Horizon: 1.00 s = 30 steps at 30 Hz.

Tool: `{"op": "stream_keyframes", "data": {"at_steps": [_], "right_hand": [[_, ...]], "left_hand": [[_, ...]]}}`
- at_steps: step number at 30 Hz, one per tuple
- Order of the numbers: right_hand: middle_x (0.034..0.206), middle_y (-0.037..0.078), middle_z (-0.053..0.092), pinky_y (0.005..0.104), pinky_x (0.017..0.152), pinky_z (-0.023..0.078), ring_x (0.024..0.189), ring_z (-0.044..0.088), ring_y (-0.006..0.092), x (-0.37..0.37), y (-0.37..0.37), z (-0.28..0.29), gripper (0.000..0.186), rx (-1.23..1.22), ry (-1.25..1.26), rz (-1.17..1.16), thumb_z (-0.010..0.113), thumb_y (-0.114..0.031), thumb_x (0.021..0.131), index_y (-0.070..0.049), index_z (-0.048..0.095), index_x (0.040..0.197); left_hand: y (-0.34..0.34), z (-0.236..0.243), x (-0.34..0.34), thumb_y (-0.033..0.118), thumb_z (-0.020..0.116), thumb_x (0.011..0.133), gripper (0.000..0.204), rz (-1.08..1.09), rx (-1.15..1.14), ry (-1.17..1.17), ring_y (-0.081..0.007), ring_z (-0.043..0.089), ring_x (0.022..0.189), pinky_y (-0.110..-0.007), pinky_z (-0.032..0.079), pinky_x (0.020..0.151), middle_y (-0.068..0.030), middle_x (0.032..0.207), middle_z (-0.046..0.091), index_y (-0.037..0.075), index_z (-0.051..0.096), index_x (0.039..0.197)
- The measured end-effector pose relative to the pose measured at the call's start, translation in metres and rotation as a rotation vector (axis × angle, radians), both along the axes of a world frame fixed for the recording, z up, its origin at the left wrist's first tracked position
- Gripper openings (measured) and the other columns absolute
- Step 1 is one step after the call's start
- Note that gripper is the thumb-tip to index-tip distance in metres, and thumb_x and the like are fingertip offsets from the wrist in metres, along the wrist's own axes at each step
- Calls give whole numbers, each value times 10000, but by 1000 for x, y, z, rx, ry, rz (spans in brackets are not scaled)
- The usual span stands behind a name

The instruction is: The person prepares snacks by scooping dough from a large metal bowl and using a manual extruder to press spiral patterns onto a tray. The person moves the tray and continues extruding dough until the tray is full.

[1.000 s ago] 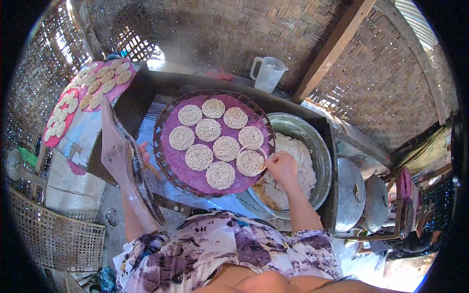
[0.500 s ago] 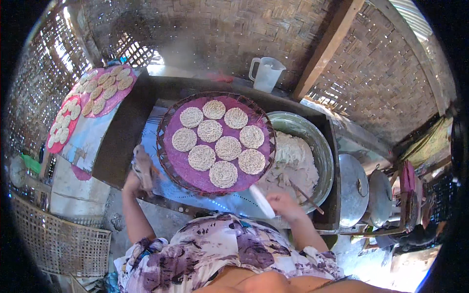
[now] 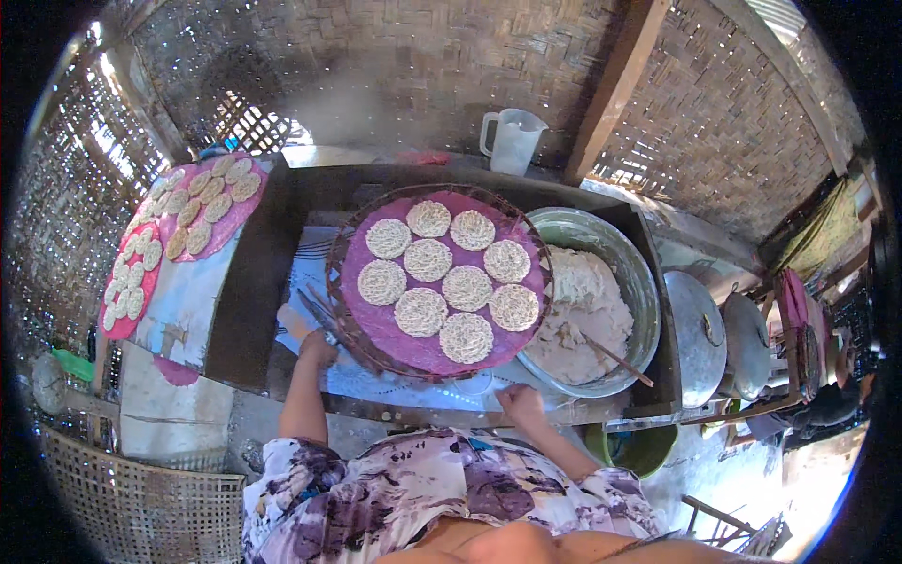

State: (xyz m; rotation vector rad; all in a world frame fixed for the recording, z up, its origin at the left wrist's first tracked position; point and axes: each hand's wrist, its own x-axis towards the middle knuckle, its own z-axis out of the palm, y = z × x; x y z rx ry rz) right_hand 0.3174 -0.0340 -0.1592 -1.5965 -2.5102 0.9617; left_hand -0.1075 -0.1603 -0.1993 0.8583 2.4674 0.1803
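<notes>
Woven bamboo walls are closing in around a dark table [image 3: 246,282] under hard daylight. At the near left rim of a round woven tray [image 3: 438,278], the left hand [image 3: 318,350] is curling its grip around the edge, fingers tucked under the basketwork; the right hand [image 3: 520,404] is hovering just below the tray's near right rim, its grip narrow and loosely fisted, though whether it is pinching anything I cannot tell. From both hands the tray is lying straight ahead and slightly up, the left hand touching it, the right one merely near. Across its purple cloth lining, 9 pale, lacy noodle discs [image 3: 467,288] are sitting apart in loose rows. Just right of it, a dented metal basin [image 3: 620,254] is holding lumpy white dough and a thin stick [image 3: 613,357]. Far left, more discs are drying on pink cloths [image 3: 202,211]. A translucent plastic jug [image 3: 513,139] is standing behind.
</notes>
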Motion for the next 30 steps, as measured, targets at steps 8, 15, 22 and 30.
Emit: {"op": "stream_keyframes", "data": {"at_steps": [8,15,22,30], "right_hand": [[719,102,630,322,607,460,659,607,202,-1,75,149,271,147,322,-119,586,-302,729,-48,644,802],[861,166,622,379,709,477,825,601,296,-49,148,143,310,445,-58,-173,538,-318,704,-56,654,822],[852,209,611,409,777,453,827,594,337,-66,160,134,401,418,-241,-172,539,-410,665,-36,661,741],[825,199,614,373,686,467,782,601,317,-53,175,123,349,411,-51,-11,609,-296,631,9,640,798]], "left_hand": [[38,120,-11,219,601,714,217,104,867,409,-318,563,817,-412,438,723,-148,870,601,38,625,833],[101,150,27,340,644,686,291,-80,567,555,-286,538,877,-390,447,765,-107,882,561,92,640,839],[102,154,39,359,633,692,316,-61,453,473,-278,544,917,-399,455,760,-120,937,575,73,638,824],[123,133,38,148,614,670,134,106,960,163,-331,591,764,-395,465,672,-178,762,606,40,600,750]]}}
